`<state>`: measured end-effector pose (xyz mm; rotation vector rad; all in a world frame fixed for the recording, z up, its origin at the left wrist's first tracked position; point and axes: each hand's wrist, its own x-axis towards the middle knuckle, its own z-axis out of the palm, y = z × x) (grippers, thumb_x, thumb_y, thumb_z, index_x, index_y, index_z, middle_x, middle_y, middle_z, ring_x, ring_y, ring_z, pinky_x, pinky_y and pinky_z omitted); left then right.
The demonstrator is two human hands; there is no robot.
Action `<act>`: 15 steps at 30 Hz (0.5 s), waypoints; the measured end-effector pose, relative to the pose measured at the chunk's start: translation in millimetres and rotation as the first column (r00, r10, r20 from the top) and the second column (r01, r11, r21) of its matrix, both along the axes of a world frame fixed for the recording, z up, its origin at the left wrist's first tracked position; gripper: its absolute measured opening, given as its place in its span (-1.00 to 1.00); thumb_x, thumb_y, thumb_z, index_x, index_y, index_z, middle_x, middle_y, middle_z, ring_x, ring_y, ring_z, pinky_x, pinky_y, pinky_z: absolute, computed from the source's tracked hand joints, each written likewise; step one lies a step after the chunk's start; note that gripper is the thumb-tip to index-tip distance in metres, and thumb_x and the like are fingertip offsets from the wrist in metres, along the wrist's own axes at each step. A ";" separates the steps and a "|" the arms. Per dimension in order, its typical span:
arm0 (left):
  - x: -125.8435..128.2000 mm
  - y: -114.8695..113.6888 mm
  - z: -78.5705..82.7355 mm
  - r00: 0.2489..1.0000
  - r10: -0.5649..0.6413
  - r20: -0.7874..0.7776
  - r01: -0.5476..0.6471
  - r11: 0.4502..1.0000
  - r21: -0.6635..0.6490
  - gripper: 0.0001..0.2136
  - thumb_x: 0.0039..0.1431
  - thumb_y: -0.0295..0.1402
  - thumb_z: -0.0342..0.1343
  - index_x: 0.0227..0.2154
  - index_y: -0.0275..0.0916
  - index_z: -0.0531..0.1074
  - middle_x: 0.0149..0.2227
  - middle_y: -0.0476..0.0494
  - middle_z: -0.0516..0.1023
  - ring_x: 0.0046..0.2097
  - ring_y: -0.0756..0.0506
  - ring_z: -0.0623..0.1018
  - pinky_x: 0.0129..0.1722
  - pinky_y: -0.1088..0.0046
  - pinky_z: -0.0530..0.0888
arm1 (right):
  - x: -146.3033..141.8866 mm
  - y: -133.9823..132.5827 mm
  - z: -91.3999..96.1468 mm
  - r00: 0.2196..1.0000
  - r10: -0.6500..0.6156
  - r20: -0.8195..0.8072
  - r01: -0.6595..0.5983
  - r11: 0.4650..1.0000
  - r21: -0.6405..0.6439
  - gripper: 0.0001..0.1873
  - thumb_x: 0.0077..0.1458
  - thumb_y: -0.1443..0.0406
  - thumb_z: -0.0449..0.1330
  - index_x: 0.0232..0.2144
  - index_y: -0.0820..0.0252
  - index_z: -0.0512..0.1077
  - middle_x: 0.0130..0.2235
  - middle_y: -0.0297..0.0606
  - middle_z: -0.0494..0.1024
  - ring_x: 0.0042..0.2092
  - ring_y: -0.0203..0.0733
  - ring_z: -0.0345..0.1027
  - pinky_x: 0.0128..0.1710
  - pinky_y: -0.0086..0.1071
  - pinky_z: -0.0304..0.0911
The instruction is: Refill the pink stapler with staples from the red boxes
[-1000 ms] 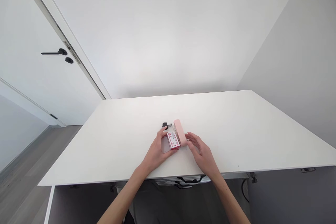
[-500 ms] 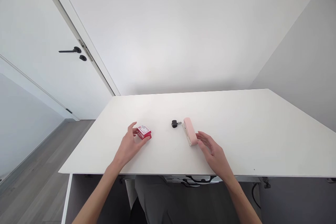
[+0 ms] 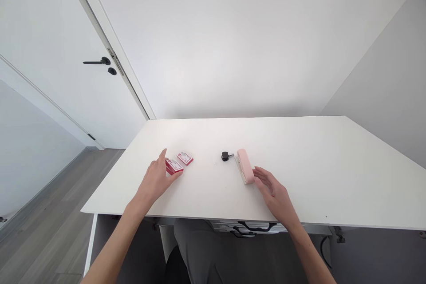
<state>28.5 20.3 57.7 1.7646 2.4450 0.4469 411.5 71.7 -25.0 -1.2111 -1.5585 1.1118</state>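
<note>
- Pale wall (image 3: 239, 44) behind; at left, a white door (image 3: 49, 17) with black lever handle (image 3: 95, 61) and a black thumb-turn (image 3: 112, 71) just below it. Grey wood-look floor (image 3: 66, 195) beneath.
- White desk (image 3: 289, 151), its far edge near the wall. Black drawer pulls (image 3: 258, 227) show under the near edge; grey clothing (image 3: 196, 248) of the seated person beside them.
- Left hand (image 3: 153, 182): at the left part of the desktop, thumb on the near side and fingers behind, closed round a red-and-white box (image 3: 175, 165). Index finger raised clear.
- Second red-and-white carton (image 3: 185, 158), flat on the desk just beyond and to the right of the held one. Labels uppermost; print too small to read.
- Right hand (image 3: 278, 197): open, fingers loosely curved, beside the right flank of a pink stapler (image 3: 245, 165). Contact of fingertips: cannot tell.
- Stapler lies slantwise, pale base toward the left.
- Small black object (image 3: 225, 156) with silvery metal end, between cartons and stapler, metal pointing to the latter.
</note>
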 end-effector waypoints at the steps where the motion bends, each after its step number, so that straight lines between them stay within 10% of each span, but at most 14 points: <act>1: -1.0 -1.0 -0.3 1.000 -0.004 0.009 0.004 1.000 -0.002 -0.03 0.19 0.16 0.16 0.49 -0.27 -0.07 0.19 -0.41 0.51 0.20 -0.40 0.51 0.03 0.17 0.49 | 0.1 0.0 0.0 1.000 -0.001 0.000 0.001 1.000 -0.001 -0.50 0.37 -0.03 0.14 0.22 0.02 0.40 0.24 -0.11 0.55 0.27 0.07 0.44 0.33 0.10 0.31; 15: -10.8 -20.6 -14.8 0.995 -0.032 0.094 0.028 0.998 0.049 -0.19 0.31 0.06 0.10 0.48 -0.12 -0.06 0.42 -0.38 0.21 0.29 -0.36 0.46 0.16 0.07 0.48 | 1.3 -0.5 -0.6 1.000 -0.002 -0.003 0.002 1.000 0.013 -0.51 0.37 -0.03 0.15 0.21 0.04 0.40 0.23 -0.09 0.55 0.27 0.07 0.43 0.34 0.10 0.28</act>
